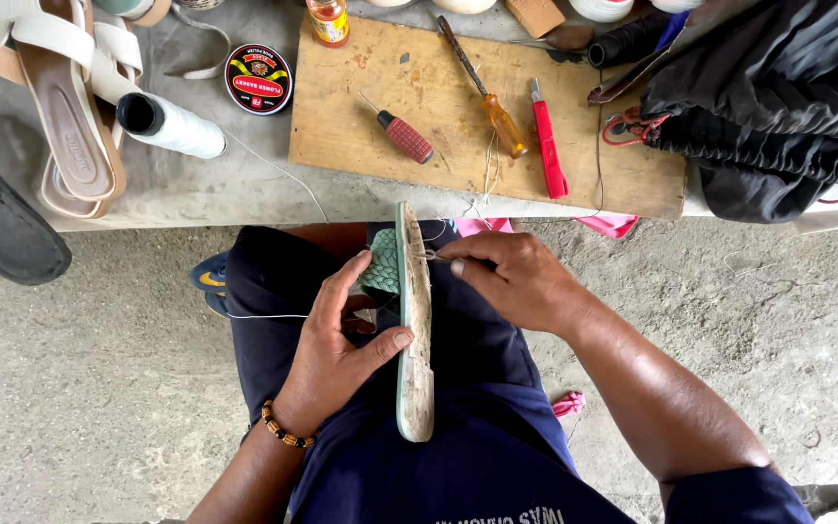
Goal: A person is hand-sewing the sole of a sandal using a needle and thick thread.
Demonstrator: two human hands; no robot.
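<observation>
A green sandal [415, 330] with a worn pale sole stands on its edge over my lap, toe pointing away. My left hand [334, 340] grips it from the left, thumb on the sole, fingers by the woven green strap [380, 264]. My right hand [516, 279] pinches something thin, a needle or thread, at the sole's edge near the toe. A white thread [269, 315] runs leftward across my thigh.
A wooden board [594, 165] on the concrete ledge carries a red-handled awl [405, 135], an orange screwdriver [497, 112] and a red tool [547, 147]. A white thread spool [175, 125], a round polish tin [259, 79], beige sandals [68, 97], and a black bag [778, 97] lie nearby.
</observation>
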